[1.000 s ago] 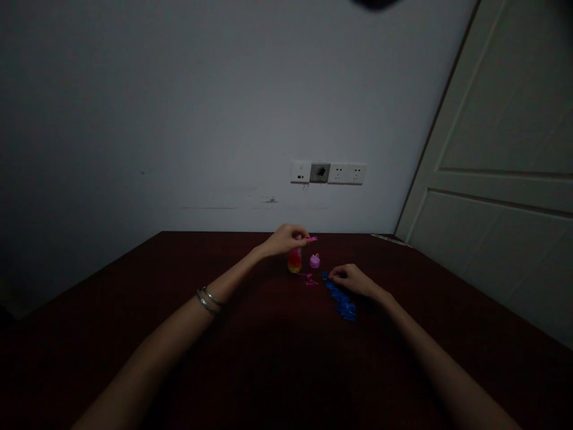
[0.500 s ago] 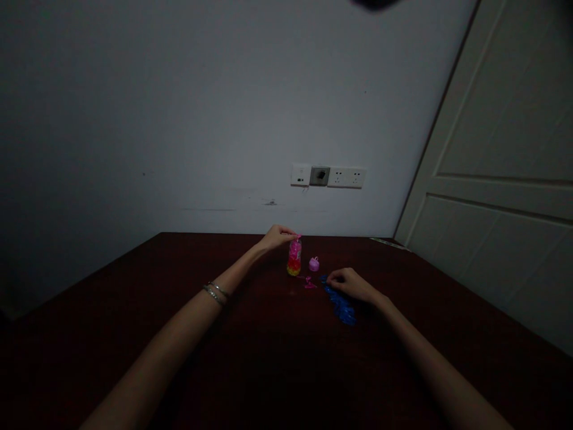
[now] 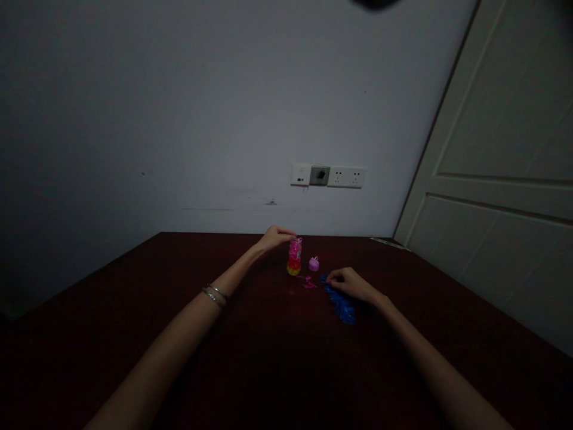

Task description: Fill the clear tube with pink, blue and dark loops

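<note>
A small clear bottle (image 3: pixel 294 258) stands upright on the dark table, filled with yellow, red and pink bits in layers. Over its mouth my left hand (image 3: pixel 276 236) is closed, its fingertips at a small pink piece (image 3: pixel 299 239) on the rim. The exact grip is too small to make out clearly. My right hand (image 3: pixel 353 283) rests low on the table, thumb and fingers pinched at the upper end of a strip of loose blue pieces (image 3: pixel 342 307). Some of these are hidden behind the fingers. Between the hands lie a few pink pieces (image 3: pixel 308 283).
A lilac cap (image 3: pixel 314 264) with a loop on top sits right of the bottle. Behind the dark red-brown table (image 3: pixel 268 346) rises a wall with sockets (image 3: pixel 346 177). A pale panelled door (image 3: pixel 496 227) stands on the right.
The pink piece at my left fingertips has gone down slightly onto the bottle's mouth. My right hand stays at the blue pieces, almost unmoved.
</note>
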Available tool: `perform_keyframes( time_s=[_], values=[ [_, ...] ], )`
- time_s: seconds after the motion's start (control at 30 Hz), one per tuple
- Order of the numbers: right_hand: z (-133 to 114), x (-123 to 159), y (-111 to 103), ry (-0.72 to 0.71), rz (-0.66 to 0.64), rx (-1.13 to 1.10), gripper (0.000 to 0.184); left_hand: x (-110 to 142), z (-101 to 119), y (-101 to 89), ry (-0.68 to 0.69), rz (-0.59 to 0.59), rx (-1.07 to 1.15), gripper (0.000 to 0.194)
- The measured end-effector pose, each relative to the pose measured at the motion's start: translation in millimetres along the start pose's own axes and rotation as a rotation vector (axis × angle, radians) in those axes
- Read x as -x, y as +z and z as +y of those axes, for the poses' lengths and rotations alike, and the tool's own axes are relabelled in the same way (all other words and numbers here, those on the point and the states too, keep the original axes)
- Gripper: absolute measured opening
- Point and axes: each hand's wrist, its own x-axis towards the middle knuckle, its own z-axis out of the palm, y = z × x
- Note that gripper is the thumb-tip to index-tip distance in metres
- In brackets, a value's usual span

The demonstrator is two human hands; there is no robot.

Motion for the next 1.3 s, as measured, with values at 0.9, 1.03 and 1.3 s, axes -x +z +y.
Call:
perform_keyframes(
  time_s=[0.9, 1.03, 1.3],
  values=[
    [-40.8, -34.1, 11.3, -0.168, -0.100, 0.136, 0.045, 33.2, -84.2, -5.5, -0.173, 0.231, -0.114, 0.049],
    [-41.7, -44.2, 11.4, -0.094, -0.198, 0.152, 0.047, 32.6, -88.2, -6.5, -0.141, 0.208, -0.107, 0.047],
    [-41.0, -49.5, 13.8, -0.038, -0.261, 0.209, 0.028, 31.3, -90.4, -6.7, -0.121, 0.197, -0.073, 0.042]
  ],
)
